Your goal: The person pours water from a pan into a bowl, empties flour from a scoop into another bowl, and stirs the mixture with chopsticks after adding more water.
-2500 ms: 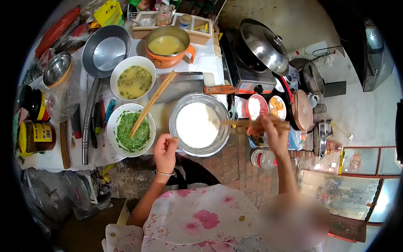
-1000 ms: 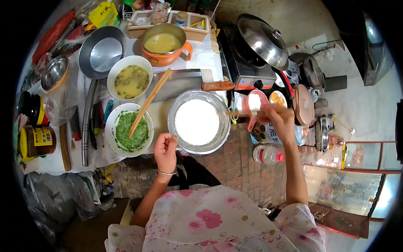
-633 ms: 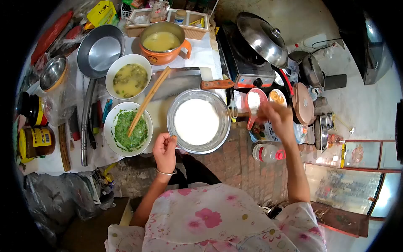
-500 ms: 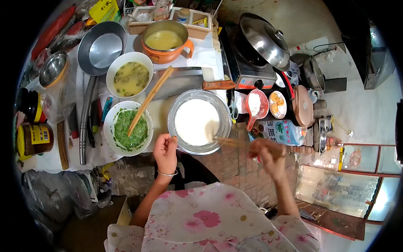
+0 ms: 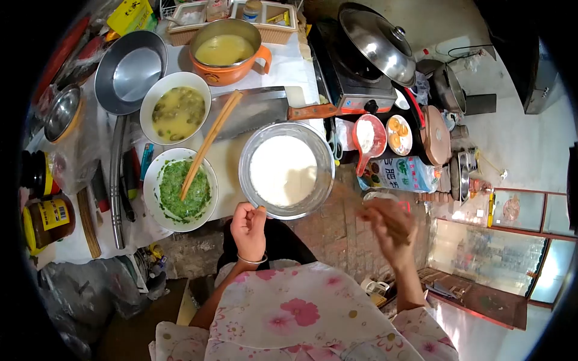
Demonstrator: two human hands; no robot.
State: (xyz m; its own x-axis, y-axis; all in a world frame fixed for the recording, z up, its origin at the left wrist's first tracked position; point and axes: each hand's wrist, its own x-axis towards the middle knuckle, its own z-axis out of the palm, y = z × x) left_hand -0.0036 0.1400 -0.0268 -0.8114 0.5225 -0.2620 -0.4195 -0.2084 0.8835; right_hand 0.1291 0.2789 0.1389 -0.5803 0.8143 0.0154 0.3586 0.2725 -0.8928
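Observation:
A metal bowl (image 5: pixel 325 189) of smooth white batter-like liquid (image 5: pixel 283 170) sits at the table's front edge. My left hand (image 5: pixel 248 231) pinches its near rim, fingers curled and thumb on top. To the right of the bowl, my right hand (image 5: pixel 392 231) is closed around wooden chopsticks, smeared by motion; their tips are too blurred to place exactly. Left of the bowl stands a white bowl of chopped greens (image 5: pixel 183 191), with another pair of chopsticks (image 5: pixel 211 141) leaning across it. Behind the metal bowl lies a cleaver (image 5: pixel 253 111) with a wooden handle.
A bowl of greenish-yellow soup (image 5: pixel 176 114), an orange pot (image 5: pixel 229 54) and a grey pan (image 5: pixel 131 72) stand farther back. To the right are a gas stove (image 5: pixel 361 99), a red ladle of white powder (image 5: pixel 368 137), a dish of yolks (image 5: pixel 398 133) and a printed bag (image 5: pixel 400 173).
My right hand has moved the chopsticks out of the white liquid, to the right of the bowl. My left hand stays at the rim. The view has shifted slightly.

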